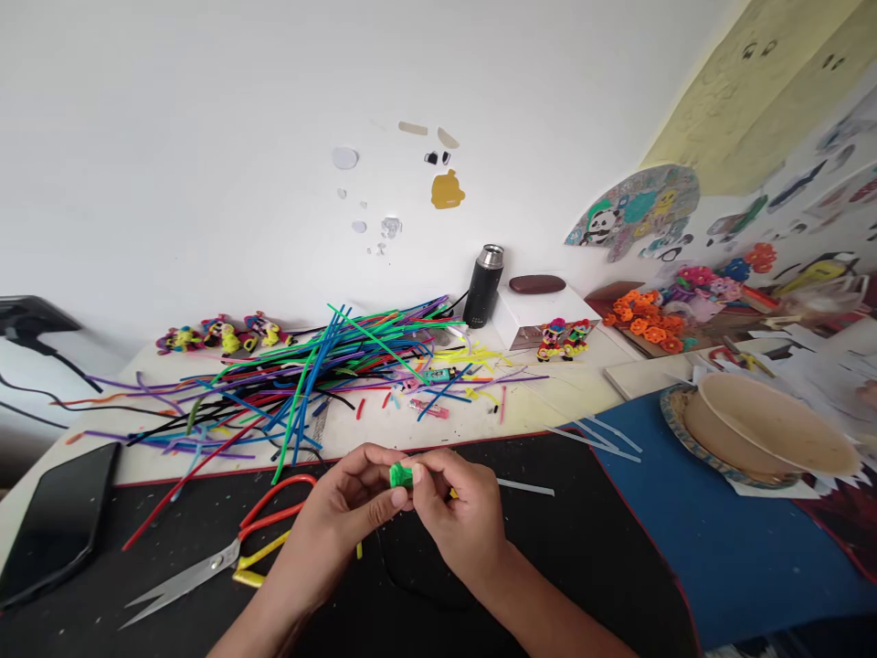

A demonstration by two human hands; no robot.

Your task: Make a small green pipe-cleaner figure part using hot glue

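Your left hand (343, 503) and right hand (462, 512) are bare from fingertips to wrists, and so are your left forearm (280, 594) and right forearm (541, 608), uncovered as far as each shows before the lower edge of the view cuts it off. Your left thumb (380, 509) and right thumb (426, 493) each have a rounded tip with a short nail, and fine creases cross the left one at its knuckle. Your wrists blend smoothly into the forearms, whose outlines are plain and gently curved.
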